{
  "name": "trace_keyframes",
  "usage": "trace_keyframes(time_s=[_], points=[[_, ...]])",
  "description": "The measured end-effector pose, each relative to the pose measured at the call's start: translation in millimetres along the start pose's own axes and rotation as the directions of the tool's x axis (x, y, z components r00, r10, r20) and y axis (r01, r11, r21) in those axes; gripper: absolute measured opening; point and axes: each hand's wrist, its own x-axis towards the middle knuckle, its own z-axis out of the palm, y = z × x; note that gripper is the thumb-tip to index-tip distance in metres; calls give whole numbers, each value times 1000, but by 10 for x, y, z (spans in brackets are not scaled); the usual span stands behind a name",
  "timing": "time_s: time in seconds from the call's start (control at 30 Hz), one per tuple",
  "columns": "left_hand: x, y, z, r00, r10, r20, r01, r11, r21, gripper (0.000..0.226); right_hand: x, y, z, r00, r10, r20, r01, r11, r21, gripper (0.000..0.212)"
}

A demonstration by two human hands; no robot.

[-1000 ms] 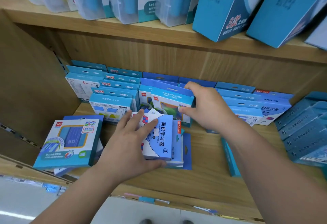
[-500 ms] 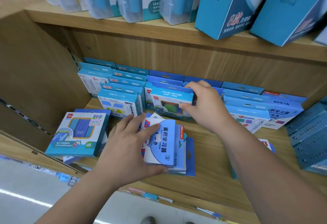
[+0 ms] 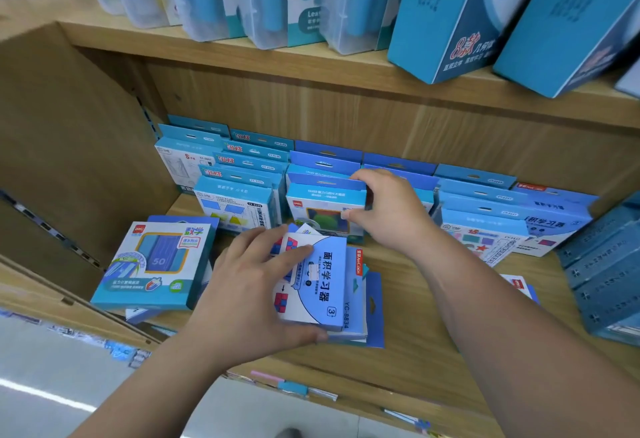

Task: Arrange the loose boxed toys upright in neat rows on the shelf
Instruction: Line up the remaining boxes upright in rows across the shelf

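The wooden shelf (image 3: 433, 340) has rows (image 3: 252, 164) of boxes standing at the back. The left hand (image 3: 249, 295) lies on a flat stack (image 3: 332, 285), with the thumb hooked on its near edge. The stack's long side points away, up to the right hand (image 3: 391, 212), which pinches a standing box (image 3: 322, 200).
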Motion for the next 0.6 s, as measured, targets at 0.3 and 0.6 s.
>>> trace_keyframes(time_s=[0.3,0.6], points=[[25,-296,-255,988,-62,-139,51,995,-82,95,-63,-146,222,989,32,-147,-81,935,-344,52],[586,-888,-621,908,-387,-163,366,919,-144,95,-80,-135,372,967,155,-203,-186,972,-142,60]])
